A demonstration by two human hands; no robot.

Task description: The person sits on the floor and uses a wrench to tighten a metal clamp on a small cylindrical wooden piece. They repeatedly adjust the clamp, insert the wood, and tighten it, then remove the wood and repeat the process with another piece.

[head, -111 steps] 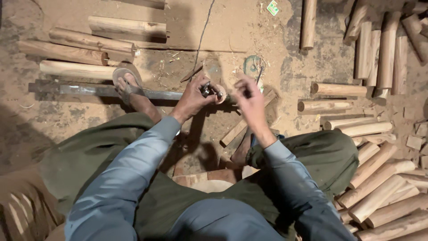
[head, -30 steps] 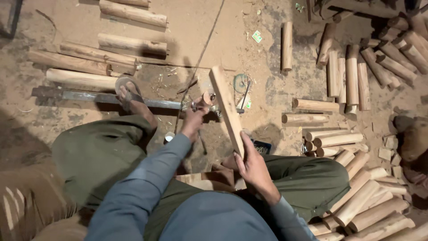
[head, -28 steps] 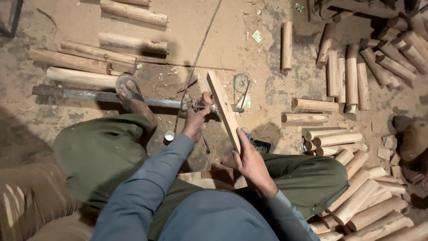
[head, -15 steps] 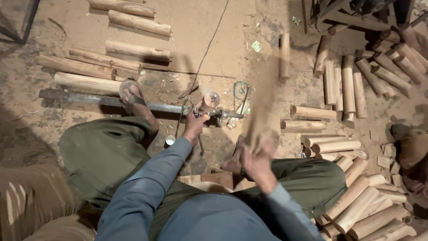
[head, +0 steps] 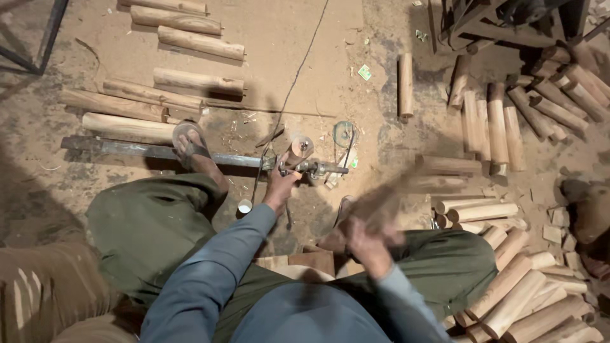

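Observation:
I sit on a dusty floor facing a long metal bar (head: 121, 147) that ends in a small clamp fixture (head: 314, 167). My left hand (head: 279, 185) reaches forward and grips that fixture beside a short round wooden end (head: 300, 147). My right hand (head: 365, 244) is blurred near my right knee and is closed on a flat wooden piece (head: 381, 202), also blurred, which points up and to the right. My sandalled foot (head: 190, 145) presses on the bar.
Rough round logs (head: 197, 81) lie at the far left. Turned wooden billets (head: 508, 298) are heaped at the right and more (head: 495, 124) lie beyond. A thin cable (head: 298, 70) runs to the fixture. A dark metal frame (head: 495, 19) stands at the top right. Wood blocks (head: 305, 260) sit between my legs.
The flat wooden piece stood against the fixture a second ago; my right hand has swung it away to the right and down. My left hand stays at the fixture.

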